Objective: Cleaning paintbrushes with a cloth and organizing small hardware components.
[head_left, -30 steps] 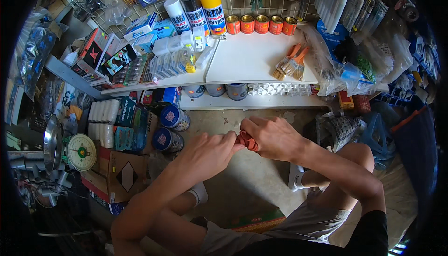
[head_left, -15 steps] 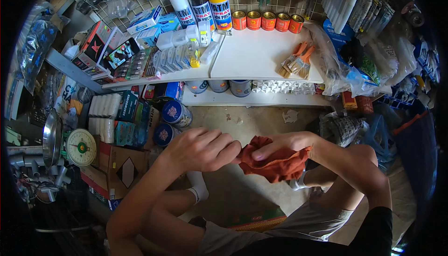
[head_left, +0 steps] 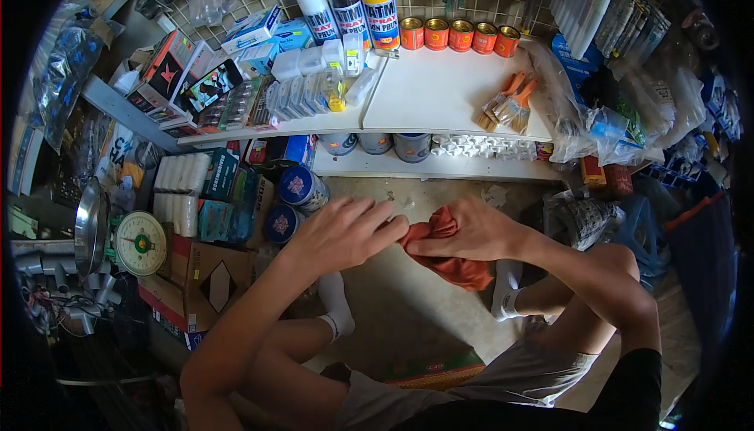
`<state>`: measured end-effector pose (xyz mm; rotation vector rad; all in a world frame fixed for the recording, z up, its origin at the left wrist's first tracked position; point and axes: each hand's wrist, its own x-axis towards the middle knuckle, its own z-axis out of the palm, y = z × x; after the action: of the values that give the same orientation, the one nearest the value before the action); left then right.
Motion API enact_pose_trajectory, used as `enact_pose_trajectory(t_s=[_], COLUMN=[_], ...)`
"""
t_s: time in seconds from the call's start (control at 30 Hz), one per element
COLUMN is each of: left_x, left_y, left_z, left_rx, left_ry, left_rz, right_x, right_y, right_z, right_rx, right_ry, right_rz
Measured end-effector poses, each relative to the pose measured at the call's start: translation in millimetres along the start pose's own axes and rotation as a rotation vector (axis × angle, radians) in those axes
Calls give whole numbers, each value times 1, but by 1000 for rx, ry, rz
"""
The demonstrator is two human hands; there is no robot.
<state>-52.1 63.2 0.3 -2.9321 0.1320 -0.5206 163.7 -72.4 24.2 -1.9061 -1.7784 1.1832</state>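
Over the gap between my knees, my right hand (head_left: 481, 229) is closed round a crumpled rust-red cloth (head_left: 463, 274), its thumb pressed along the upper folds. A loose part of the fabric hangs below the palm. Curled and closed, my left hand (head_left: 345, 233) meets the cloth's left edge with its fingertips. Whatever those fingers pinch, a bit of cloth or some small thing, is hidden. Beyond my hands, two paintbrushes or more (head_left: 514, 105) with orange handles lie on the white shelf (head_left: 424, 89).
Several small red cans (head_left: 460, 36) and three spray cans (head_left: 379, 11) line the shelf's back. A phone (head_left: 210, 87) leans among boxes at left. Below stand a dial scale (head_left: 141, 242), a cardboard box (head_left: 208, 282) and blue-lidded tins (head_left: 302, 187). Plastic bags (head_left: 644, 219) crowd the right.
My right hand has turned and bunched the cloth more tightly, moving a little left and up. My left hand has risen slightly, its fingers still curled. The view has shifted slightly.
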Motion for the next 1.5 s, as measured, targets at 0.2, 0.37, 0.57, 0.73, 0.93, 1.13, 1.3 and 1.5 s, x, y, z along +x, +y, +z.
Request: enact_pose_trajectory(t_s=[0.2,0.37,0.57,0.73,0.93,1.13,1.3,1.5], left_x=[2,15,23,24,32,45,52,44], left_y=[4,-2,-16,-18,-12,19,6,-1], left_z=[14,-7,-11,-9,-8,-8,-20,0], left_rx=[-32,-53,-185,-252,-383,-591,-425,-577], left_ry=[-44,-14,-48,-62,43,87,113,298], left_rz=[-30,-4,-176,-318,-486,-631,-642,-846], right_x=[13,2,13,20,11,15,25,36], right_y=[31,22,18,12,29,23,13,27], right_z=[21,12,-2,-15,-22,-40,-59,-88], right_rx=[143,683,-69,376,853,485,588,1305], right_ry=[71,-66,249,227,274,542,709,588], right_rz=[-191,-229,-139,-264,-201,-57,-201,-211])
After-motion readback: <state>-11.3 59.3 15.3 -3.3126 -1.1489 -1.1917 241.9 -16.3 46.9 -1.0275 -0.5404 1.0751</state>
